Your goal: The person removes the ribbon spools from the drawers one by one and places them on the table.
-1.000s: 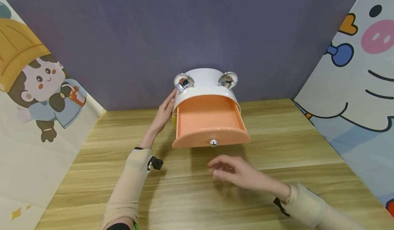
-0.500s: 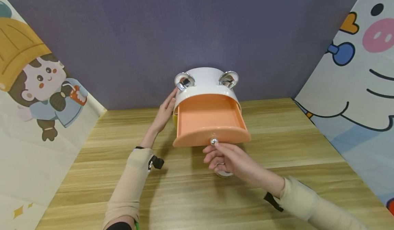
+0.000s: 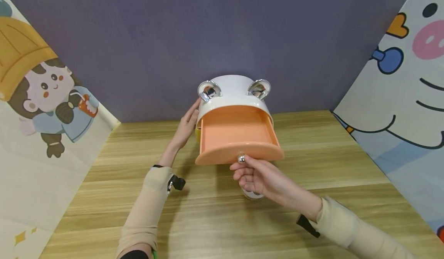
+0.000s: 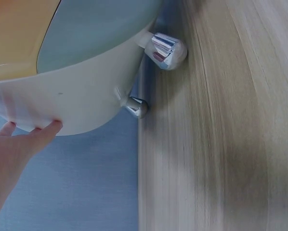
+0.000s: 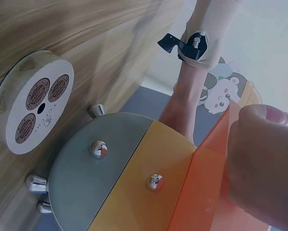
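Note:
A small rounded cabinet with a white shell [image 3: 231, 89] stands against the back wall, with two silver ear-like loops on top. Its orange top drawer [image 3: 236, 132] is pulled well out, and its inside looks bare. My right hand [image 3: 268, 182] pinches the drawer's silver knob [image 3: 241, 159] between thumb and index finger, the other fingers loosely curled. Flat along the cabinet's left side rests my left hand [image 3: 184, 132], its fingers fairly straight; the left wrist view shows fingertips [image 4: 52, 129] on the white shell.
Beneath the orange drawer, the right wrist view shows a yellow drawer [image 5: 139, 178] and a grey-green drawer [image 5: 100, 139], both pushed in. A ribbon spool [image 5: 43, 106] stands on the wooden table [image 3: 208, 228] before the cabinet, mostly hidden in the head view. Printed side panels flank the table.
My right hand has moved up from in front of the drawer and taken hold of its knob. The left hand and the pulled-out drawer look unchanged.

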`<state>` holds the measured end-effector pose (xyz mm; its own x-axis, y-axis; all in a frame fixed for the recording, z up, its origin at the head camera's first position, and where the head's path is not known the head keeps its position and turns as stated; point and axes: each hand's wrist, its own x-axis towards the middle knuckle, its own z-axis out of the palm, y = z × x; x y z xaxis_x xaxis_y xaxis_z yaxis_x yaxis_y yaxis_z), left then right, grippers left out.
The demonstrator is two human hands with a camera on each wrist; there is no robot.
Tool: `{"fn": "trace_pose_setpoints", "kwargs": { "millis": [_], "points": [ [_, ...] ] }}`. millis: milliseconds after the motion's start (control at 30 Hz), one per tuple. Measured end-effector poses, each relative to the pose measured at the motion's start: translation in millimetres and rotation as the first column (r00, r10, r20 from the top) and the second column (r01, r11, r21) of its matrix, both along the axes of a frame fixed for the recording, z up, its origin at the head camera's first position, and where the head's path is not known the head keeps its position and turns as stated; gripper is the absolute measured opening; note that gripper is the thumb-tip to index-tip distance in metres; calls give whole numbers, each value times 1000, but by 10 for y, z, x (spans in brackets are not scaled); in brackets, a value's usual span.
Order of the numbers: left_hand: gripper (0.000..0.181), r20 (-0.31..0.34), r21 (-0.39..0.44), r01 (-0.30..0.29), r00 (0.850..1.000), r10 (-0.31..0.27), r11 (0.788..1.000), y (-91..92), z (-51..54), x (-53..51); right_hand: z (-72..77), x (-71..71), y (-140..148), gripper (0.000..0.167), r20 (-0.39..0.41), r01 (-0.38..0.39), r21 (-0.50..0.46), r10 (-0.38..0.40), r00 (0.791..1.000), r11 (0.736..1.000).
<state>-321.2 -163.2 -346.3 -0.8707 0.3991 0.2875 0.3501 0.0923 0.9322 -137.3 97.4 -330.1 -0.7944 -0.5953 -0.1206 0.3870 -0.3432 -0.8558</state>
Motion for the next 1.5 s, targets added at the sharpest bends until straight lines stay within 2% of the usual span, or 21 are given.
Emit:
{"fn": "trace_pose_setpoints", "kwargs": {
  "millis": [700,1033,1500],
  "points": [
    [51,-1,32,9,1000,-9,999,-18,-27,23,78,-210,-40,40,-11,23,60,-23,1000,998],
    [50,11,27,8,1000,-8,1000,3,-31,39,86,-372,-18,40,-6,55,49,-55,998,997],
    [51,-17,22,20,1000,-20,1000,-3,11,37,151,-606,-60,45,13,96,39,-96,995,995]
  ]
}}
